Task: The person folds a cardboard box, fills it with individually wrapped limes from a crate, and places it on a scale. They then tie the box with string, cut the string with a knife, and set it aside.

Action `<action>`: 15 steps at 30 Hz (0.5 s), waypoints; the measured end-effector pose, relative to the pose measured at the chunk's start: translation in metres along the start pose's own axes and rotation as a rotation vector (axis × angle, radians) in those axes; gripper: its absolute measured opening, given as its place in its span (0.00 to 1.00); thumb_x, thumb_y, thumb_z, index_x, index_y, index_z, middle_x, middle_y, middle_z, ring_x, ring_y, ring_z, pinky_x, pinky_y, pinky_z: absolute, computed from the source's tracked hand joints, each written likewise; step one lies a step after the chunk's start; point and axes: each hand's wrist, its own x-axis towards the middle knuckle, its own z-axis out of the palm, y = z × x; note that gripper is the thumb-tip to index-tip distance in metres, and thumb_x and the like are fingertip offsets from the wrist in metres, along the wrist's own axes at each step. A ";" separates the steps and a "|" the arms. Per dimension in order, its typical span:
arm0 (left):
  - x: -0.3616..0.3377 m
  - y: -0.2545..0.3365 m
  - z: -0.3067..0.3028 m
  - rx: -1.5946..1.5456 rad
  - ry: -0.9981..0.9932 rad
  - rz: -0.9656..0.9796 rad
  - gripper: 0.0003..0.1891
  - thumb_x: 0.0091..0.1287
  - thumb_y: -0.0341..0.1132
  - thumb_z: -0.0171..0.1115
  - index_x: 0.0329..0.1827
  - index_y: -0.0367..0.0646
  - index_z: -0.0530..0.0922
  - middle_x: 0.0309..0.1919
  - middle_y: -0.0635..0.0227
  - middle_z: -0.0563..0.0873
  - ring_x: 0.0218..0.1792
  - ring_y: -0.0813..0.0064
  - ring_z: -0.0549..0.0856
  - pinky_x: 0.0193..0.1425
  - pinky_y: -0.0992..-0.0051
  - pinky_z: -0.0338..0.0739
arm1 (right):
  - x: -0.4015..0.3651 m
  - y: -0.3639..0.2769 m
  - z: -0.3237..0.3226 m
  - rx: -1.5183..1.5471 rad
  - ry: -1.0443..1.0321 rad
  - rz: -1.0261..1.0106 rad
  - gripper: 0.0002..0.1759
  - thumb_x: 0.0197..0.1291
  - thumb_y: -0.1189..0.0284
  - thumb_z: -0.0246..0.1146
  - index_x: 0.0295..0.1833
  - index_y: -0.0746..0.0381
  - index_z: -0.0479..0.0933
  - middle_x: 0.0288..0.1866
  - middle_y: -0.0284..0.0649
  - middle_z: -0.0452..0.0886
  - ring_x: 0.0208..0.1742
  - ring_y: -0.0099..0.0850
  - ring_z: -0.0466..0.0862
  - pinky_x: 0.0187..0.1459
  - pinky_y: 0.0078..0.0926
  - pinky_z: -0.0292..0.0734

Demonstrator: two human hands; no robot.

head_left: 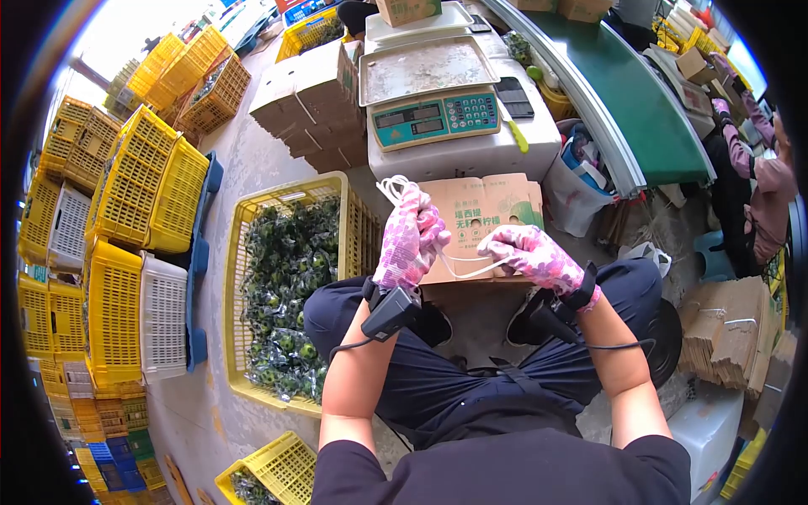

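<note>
My left hand (410,238), in a pink patterned glove, is closed round a white cord (393,187) whose looped end sticks up above the fist. The same cord sags between the hands, and my right hand (533,257), gloved alike, pinches its other part. Behind and below both hands lies a printed cardboard box (491,206), partly hidden by them. To the left of my left hand is a yellow crate (343,244) filled with green fruit in clear bags (290,286).
A scale (438,118) stands on a white block beyond the box. Cardboard stacks (311,109) flank it. Yellow crates (135,185) are piled at left. A green conveyor (623,109) runs at right, beside another person (770,194). Flattened cartons (724,324) lie at lower right.
</note>
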 end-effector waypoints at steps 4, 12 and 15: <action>-0.004 0.002 -0.002 0.267 -0.124 -0.173 0.14 0.76 0.44 0.49 0.45 0.42 0.76 0.17 0.84 0.67 0.15 0.89 0.66 0.39 0.72 0.82 | 0.004 -0.013 -0.001 0.296 0.051 -0.052 0.14 0.68 0.72 0.59 0.57 0.63 0.76 0.31 0.27 0.75 0.29 0.14 0.73 0.34 0.15 0.74; -0.013 -0.020 -0.015 0.397 -0.517 -0.396 0.19 0.72 0.48 0.57 0.51 0.39 0.77 0.39 0.67 0.84 0.33 0.73 0.83 0.40 0.75 0.81 | 0.034 -0.021 -0.003 -0.177 0.211 -0.280 0.08 0.68 0.76 0.58 0.50 0.66 0.76 0.40 0.32 0.80 0.45 0.17 0.78 0.48 0.20 0.74; -0.009 -0.025 -0.022 0.232 -0.468 -0.473 0.19 0.72 0.50 0.56 0.43 0.41 0.76 0.26 0.76 0.76 0.23 0.84 0.74 0.27 0.81 0.71 | 0.040 -0.022 0.001 0.001 0.165 -0.268 0.13 0.68 0.71 0.59 0.55 0.63 0.75 0.38 0.31 0.79 0.41 0.14 0.77 0.40 0.15 0.73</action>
